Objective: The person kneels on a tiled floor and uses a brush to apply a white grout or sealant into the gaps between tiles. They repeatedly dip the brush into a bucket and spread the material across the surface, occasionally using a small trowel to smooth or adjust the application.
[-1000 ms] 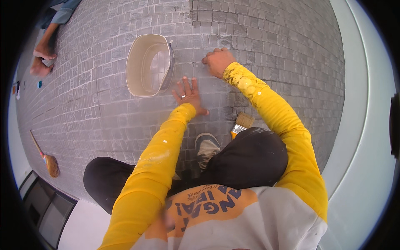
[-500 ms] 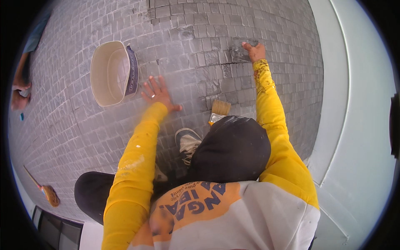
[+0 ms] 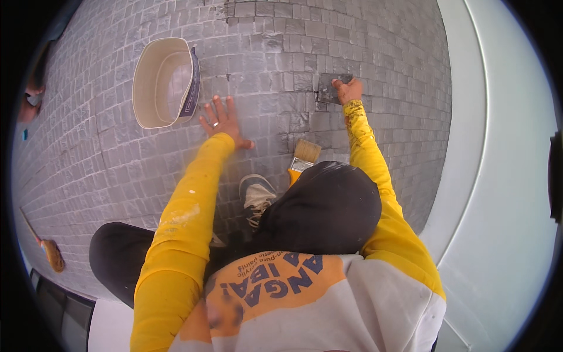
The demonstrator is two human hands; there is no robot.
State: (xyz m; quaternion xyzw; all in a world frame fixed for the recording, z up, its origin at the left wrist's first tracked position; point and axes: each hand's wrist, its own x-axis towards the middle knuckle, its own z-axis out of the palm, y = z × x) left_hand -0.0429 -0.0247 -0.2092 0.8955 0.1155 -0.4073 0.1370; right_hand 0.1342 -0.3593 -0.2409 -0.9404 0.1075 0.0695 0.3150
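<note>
Pinches a dark flat piece [image 3: 326, 93] at the grey paving [image 3: 404, 111] in the right hand [image 3: 350, 91], cannot tell its long axis; spreads the left hand [image 3: 224, 123], fingers wide, near a pale open tub [image 3: 146, 85], cannot make out its contents; has a brush [image 3: 305, 155] by the knee [image 3: 352, 190], bristles forward.

You have two hands [image 3: 225, 124], one ring [image 3: 216, 124], two yellow sleeves [image 3: 182, 214], two trouser legs [image 3: 328, 202] and at least one shoe [image 3: 256, 190] in view. You can also count one dark pad [image 3: 326, 91], one pale tub [image 3: 153, 85], one paintbrush [image 3: 304, 157], one broom [image 3: 54, 255] and a co-worker's two feet [image 3: 27, 111].
</note>
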